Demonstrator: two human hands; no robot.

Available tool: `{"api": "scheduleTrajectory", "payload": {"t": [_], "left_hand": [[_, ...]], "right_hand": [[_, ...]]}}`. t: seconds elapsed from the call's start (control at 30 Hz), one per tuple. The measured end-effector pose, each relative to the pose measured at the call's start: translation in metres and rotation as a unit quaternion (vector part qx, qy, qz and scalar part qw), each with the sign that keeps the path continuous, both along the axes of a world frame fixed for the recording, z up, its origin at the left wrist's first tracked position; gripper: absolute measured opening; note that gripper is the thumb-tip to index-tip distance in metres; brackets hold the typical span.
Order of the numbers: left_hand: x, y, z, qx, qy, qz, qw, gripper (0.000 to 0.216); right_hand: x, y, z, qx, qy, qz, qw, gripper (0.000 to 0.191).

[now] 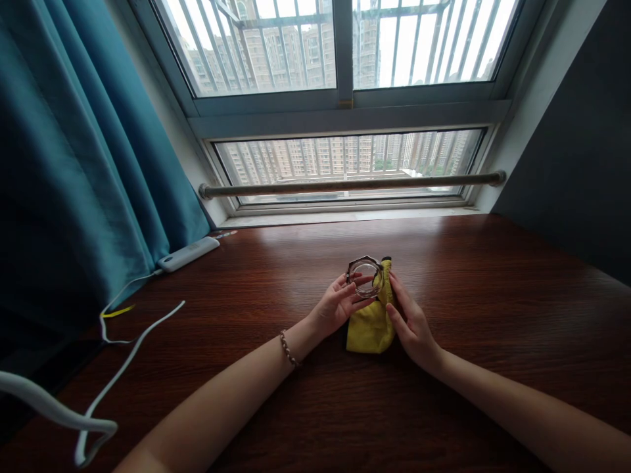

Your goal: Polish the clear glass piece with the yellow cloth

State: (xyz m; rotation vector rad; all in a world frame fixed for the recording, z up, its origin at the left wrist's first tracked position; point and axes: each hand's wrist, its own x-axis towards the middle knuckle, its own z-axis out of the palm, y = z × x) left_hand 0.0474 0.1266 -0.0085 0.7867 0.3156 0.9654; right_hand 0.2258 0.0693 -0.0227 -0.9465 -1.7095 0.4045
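A clear glass cup (365, 276) with a faceted rim is held above the dark wooden table (493, 295), its mouth tipped toward me. My left hand (338, 305) grips it from the left side, fingers curled round its wall. My right hand (412, 323) holds a yellow cloth (371, 326) against the glass's right side; the cloth hangs down to the table between both hands. A bead bracelet (288, 349) sits on my left wrist.
A white power strip (188, 253) lies at the table's back left, its white cable (123, 368) trailing toward the front left edge. A teal curtain (73, 164) hangs on the left. A metal rail (352, 184) crosses the window behind the table.
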Motion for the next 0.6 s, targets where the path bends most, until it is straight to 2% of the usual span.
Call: {"api": "scheduleTrajectory", "payload": {"t": [0.13,0.3,0.47,0.6], "left_hand": [[-0.001,0.001,0.002,-0.019,-0.015,-0.012,1.0,0.036],[0.001,-0.001,0.008,-0.062,-0.028,-0.061,0.996,0.039],[0.0,0.001,0.008,-0.118,-0.054,-0.057,0.99,0.053],[-0.002,0.004,0.004,-0.153,-0.054,-0.028,0.986,0.037]], "right_hand": [[-0.001,-0.001,0.003,0.001,-0.018,0.012,1.0,0.056],[-0.001,0.0,0.003,-0.004,-0.018,0.019,1.0,0.056],[0.0,-0.006,0.01,0.011,-0.082,0.076,0.994,0.057],[-0.002,-0.011,0.017,0.045,-0.153,0.124,0.979,0.06]]}}
